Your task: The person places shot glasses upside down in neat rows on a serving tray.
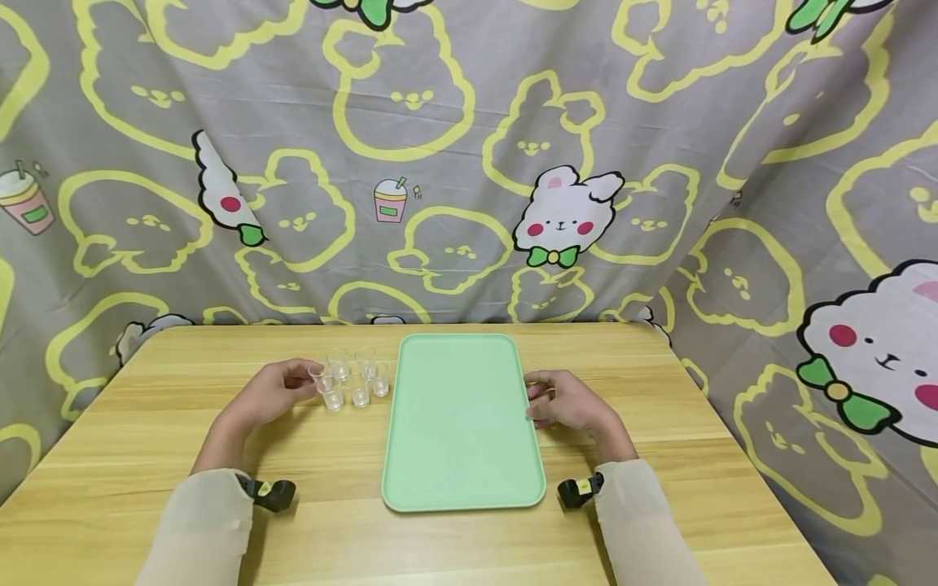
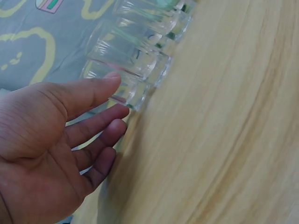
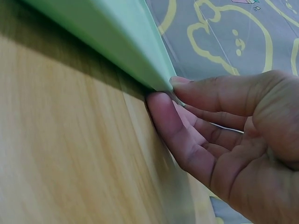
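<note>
Several small clear shot glasses (image 1: pixel 359 392) stand grouped on the table left of a light green rectangular tray (image 1: pixel 463 423). My left hand (image 1: pixel 277 389) is beside the leftmost glasses, fingers loosely bent. In the left wrist view, the thumb tip of the left hand (image 2: pixel 56 135) overlaps the nearest shot glass (image 2: pixel 128 88), with the other fingertips close to its base. At the tray's right edge, my right hand (image 1: pixel 567 400) pinches the rim. The right wrist view shows the thumb of the right hand (image 3: pixel 229 126) against the edge of the tray (image 3: pixel 126 42) and a finger beneath it.
The wooden table (image 1: pixel 322 521) carries the glasses and tray. Behind it and along the right hangs a grey curtain (image 1: pixel 454 179) with yellow outlines and cartoon bunnies. Each wrist wears a small black camera (image 1: pixel 273 493) at the sleeve cuff.
</note>
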Demonstrator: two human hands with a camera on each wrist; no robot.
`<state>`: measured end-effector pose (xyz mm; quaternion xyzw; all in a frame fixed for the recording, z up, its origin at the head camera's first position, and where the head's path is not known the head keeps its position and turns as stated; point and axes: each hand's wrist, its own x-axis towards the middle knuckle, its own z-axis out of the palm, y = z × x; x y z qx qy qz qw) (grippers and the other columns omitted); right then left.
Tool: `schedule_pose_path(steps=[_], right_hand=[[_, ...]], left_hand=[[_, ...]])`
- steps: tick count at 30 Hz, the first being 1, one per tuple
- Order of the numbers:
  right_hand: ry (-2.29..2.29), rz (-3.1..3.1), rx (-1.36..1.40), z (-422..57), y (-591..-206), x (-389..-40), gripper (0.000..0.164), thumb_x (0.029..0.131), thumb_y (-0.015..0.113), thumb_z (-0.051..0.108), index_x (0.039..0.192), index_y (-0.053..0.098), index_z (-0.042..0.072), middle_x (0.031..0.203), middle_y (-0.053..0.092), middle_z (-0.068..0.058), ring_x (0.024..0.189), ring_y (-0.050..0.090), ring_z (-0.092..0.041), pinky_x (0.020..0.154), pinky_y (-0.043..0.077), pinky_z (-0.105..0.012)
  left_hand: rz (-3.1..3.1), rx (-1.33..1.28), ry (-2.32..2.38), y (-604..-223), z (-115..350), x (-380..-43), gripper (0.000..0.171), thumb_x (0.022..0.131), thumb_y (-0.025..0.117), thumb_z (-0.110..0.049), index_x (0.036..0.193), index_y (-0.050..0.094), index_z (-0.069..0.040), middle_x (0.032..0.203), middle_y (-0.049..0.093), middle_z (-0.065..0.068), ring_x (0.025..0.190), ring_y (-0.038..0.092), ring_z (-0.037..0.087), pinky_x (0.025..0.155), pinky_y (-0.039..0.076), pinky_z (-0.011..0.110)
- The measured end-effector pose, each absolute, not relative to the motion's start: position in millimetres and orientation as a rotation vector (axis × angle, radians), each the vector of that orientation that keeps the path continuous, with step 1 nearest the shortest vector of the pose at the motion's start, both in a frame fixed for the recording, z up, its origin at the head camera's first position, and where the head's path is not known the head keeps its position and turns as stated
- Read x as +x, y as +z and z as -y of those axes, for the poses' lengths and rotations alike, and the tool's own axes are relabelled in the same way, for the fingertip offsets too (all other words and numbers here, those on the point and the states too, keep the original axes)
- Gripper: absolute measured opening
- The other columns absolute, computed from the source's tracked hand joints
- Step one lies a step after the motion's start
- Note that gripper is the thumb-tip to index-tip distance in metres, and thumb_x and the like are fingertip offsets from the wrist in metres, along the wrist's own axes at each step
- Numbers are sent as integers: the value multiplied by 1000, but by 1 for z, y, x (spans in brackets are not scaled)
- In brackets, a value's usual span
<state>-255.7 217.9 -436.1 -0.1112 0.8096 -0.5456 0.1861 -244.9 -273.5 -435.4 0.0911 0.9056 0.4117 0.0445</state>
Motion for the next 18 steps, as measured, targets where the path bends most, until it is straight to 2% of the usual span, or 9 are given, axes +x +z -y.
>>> schedule_pose_path(steps=[3,7,15,18], right_hand=[[-1534,-2283,-315,-218,-436,-256,64,89,69,-12,148,42,-12,115,54,-24,86,62,-23,76,63,-42],[-1532,-2287,-309,-218,-436,-256,64,90,69,-12,148,42,-12,116,54,-24,87,62,-23,76,62,-42],[-1532,-2293,-282,-218,-437,-255,62,90,69,-11,147,45,-10,114,55,-21,89,63,-24,75,62,-40],[-1527,-2300,-282,-217,-437,-256,61,90,69,-11,146,46,-10,113,55,-20,89,63,-24,75,62,-40]], left_hand=[[-2761,272,1259,-438,275,-247,38,99,69,-14,132,63,4,108,67,12,97,58,22,78,50,27],[-2772,281,1252,-441,275,-250,38,98,69,-12,132,63,3,105,67,12,95,57,22,77,49,28],[-2784,201,1275,-440,274,-248,44,99,70,-21,134,61,3,119,67,22,110,63,38,91,52,43],[-2806,167,1303,-438,273,-247,46,100,69,-26,135,61,4,127,65,26,113,64,41,93,53,45]])
